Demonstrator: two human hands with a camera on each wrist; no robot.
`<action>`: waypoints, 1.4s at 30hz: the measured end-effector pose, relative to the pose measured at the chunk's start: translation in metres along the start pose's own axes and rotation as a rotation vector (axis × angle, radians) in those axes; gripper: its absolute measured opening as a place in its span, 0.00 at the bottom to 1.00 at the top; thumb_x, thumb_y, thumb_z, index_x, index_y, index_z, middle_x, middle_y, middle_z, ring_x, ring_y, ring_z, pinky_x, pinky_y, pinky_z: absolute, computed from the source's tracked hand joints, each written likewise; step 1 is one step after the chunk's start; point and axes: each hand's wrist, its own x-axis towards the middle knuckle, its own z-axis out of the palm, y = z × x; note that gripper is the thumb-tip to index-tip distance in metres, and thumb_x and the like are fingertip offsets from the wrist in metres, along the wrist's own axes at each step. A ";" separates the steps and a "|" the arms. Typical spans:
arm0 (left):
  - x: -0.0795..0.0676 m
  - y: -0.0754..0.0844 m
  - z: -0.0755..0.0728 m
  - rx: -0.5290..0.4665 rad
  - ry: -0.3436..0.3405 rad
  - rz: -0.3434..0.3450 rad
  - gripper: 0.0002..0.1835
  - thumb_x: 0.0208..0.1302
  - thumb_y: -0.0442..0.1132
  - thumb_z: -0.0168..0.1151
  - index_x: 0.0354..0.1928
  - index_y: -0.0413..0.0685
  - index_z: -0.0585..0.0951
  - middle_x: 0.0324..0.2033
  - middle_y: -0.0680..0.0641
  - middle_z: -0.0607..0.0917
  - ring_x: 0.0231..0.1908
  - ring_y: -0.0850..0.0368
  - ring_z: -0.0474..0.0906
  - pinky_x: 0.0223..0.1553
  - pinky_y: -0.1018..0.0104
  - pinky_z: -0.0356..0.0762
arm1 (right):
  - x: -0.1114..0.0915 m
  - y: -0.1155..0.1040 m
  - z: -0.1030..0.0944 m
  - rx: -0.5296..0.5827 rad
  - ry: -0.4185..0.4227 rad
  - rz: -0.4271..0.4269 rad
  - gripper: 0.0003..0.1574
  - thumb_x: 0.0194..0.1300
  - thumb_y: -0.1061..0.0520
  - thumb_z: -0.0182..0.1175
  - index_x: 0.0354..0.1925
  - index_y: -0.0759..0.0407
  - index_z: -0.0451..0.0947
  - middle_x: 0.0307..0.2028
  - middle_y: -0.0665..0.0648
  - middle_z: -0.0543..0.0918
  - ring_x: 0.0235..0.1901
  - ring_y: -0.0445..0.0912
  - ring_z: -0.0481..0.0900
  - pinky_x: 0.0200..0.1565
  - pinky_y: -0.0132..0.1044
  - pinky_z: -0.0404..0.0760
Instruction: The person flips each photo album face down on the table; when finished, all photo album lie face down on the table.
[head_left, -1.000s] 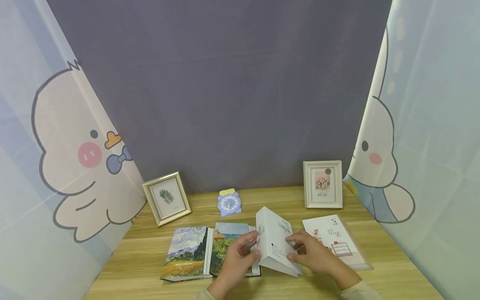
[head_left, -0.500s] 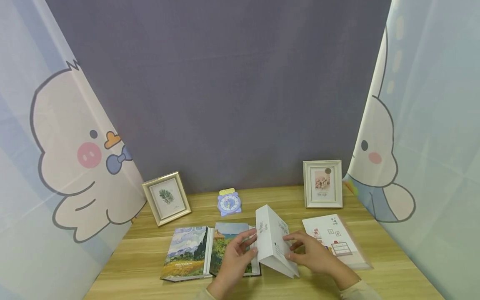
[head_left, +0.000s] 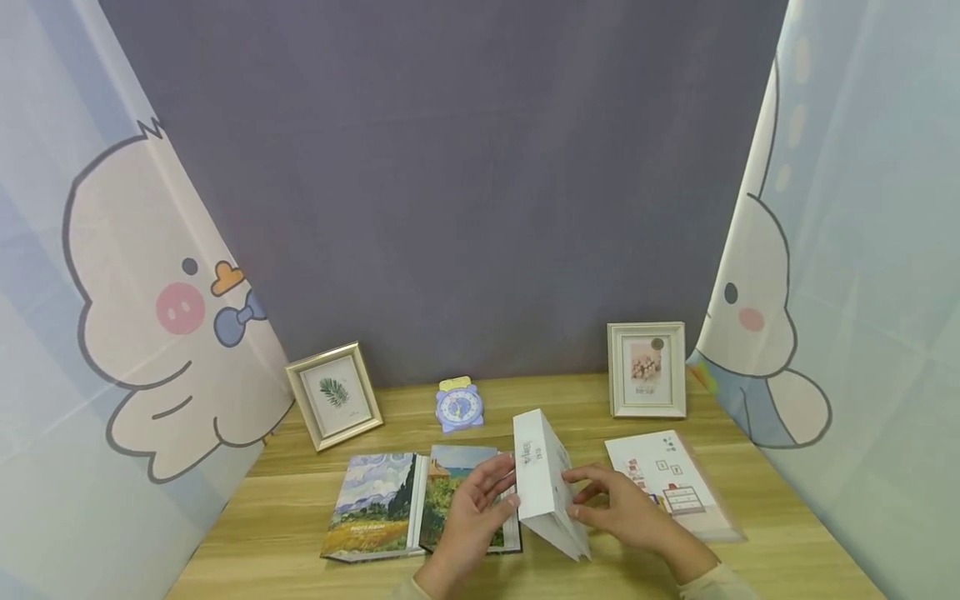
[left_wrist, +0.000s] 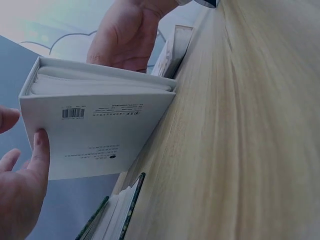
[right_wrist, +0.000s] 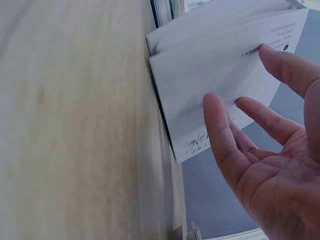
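A white album [head_left: 534, 475] stands on its long edge on the wooden table, spine up and tilted, its covers slightly apart at the bottom. On its left side my left hand [head_left: 468, 512] touches it; in the left wrist view the thumb of that left hand [left_wrist: 22, 192] rests on the barcoded cover [left_wrist: 95, 135] near the spine. From the other side, the spread fingertips of my right hand [head_left: 618, 504] touch the opposite cover. That right hand [right_wrist: 280, 165] has its fingers fairly straight against the white album [right_wrist: 215, 75] in the right wrist view.
Two landscape-covered photo albums, one left [head_left: 371, 504] and one beside it [head_left: 442, 500], lie left of the hands. An illustrated white album [head_left: 671, 483] lies at the right. Behind are a gold frame [head_left: 333, 396], a purple toy clock [head_left: 460, 407] and a white frame [head_left: 647, 371].
The white album has turned more upright, so its spine shows more and its right cover less. My right hand has shifted slightly left with it; the left hand stays almost in place.
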 end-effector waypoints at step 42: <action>-0.003 -0.001 0.007 -0.035 -0.134 -0.031 0.27 0.77 0.29 0.59 0.75 0.42 0.71 0.75 0.39 0.68 0.71 0.41 0.70 0.63 0.59 0.79 | 0.004 -0.001 0.003 0.295 -0.019 -0.083 0.29 0.77 0.63 0.60 0.71 0.71 0.68 0.64 0.76 0.72 0.51 0.55 0.86 0.50 0.58 0.86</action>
